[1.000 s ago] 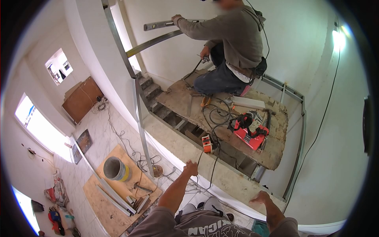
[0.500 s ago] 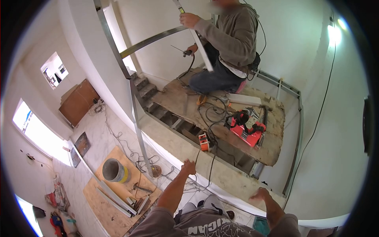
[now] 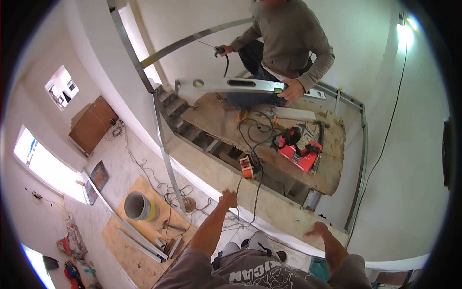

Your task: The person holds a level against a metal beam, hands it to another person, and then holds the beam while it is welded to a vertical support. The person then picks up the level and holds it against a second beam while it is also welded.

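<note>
My left hand [image 3: 228, 198] rests on the edge of the concrete ledge [image 3: 281, 212], beside a black cable, with its fingers partly curled and no object visible in it. Farther right along the same ledge lies my right hand [image 3: 316, 230], fingers apart and holding nothing. Beyond the ledge a co-worker [image 3: 292, 38] kneels on a worn wooden board [image 3: 216, 118]. One hand of that person grips a long spirit level [image 3: 240, 85], held roughly level; the other holds a welding electrode holder [image 3: 221, 51]. An orange and white tape reel [image 3: 246, 167] sits near the ledge.
A red case [image 3: 297, 159] with tools and coiled cables lies on the board. A metal post [image 3: 166, 154] rises at the left of the ledge. Below left, a bucket [image 3: 138, 206], hammer [image 3: 173, 227] and metal profiles stand on plywood [image 3: 122, 250]. Steps [image 3: 172, 104] descend behind.
The co-worker has swung the spirit level from upright to nearly horizontal and leaned to the right. My two hands have stayed on the ledge.
</note>
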Available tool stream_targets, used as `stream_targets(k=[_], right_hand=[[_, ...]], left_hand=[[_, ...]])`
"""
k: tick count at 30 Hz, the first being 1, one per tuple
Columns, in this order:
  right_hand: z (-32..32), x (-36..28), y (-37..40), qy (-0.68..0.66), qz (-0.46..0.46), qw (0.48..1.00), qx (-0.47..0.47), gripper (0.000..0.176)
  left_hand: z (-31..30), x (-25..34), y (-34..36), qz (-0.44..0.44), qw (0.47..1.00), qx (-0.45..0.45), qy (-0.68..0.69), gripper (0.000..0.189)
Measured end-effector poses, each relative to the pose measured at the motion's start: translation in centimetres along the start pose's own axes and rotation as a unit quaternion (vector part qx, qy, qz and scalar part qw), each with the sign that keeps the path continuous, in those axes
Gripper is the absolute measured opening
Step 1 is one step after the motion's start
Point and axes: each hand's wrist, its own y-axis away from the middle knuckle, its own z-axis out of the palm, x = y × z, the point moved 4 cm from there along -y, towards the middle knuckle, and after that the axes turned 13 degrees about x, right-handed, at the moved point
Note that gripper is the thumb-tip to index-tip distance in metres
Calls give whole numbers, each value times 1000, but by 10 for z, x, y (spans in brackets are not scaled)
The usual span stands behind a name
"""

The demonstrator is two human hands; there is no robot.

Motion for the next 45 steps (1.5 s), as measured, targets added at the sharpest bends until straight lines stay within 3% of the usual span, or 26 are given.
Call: stream_targets(k=[5,10,13,14,15,17,19,22,25,26,29,30,33,36,39,43,45], right_hand=[[-1,4,6,-38,4,998,39,89],[-14,-4,14,-41,10,998,47,91],[-16,-9,24,-24,19,999,21,92],[-17,-10,25,-21,20,999,16,92],[-20,-12,23,-25,17,999,27,92],[-21,-12,26,-30,15,998,46,93],[-19,-10,26,-25,24,999,30,93],[-21,-10,25,-18,26,999,20,94],[-20,-12,23,-26,20,999,29,93],[-18,-11,23,-32,20,999,34,93],[-19,-10,23,-24,23,999,40,92],[-19,-10,24,-27,21,998,47,90],[-20,-9,24,-36,20,997,64,86],[-18,-9,25,-43,29,997,50,80],[-16,-9,25,-50,35,998,25,76],[-23,-11,29,-55,41,997,30,75],[-24,-14,30,-64,41,997,25,77]], left_hand=[[-66,21,40,9,998,4,63,65],[-52,9,32,30,999,2,17,76],[-56,-18,31,2,941,43,336,74],[-60,-26,45,-83,820,46,564,73],[-83,-27,56,-157,641,51,750,73],[-102,-47,44,21,453,-10,891,76],[-207,-10,76,-43,362,-116,924,80],[-296,33,107,74,433,-305,845,72],[-321,40,105,99,680,-307,659,79],[-326,49,100,110,716,-299,621,78],[-330,69,88,128,893,-202,381,75],[-334,89,92,129,914,-151,354,76],[-282,113,52,195,923,20,332,73],[-253,133,51,156,922,155,320,67],[-261,142,68,145,891,144,405,61],[-300,147,103,110,892,73,432,61],[-304,135,104,131,891,106,421,61]])
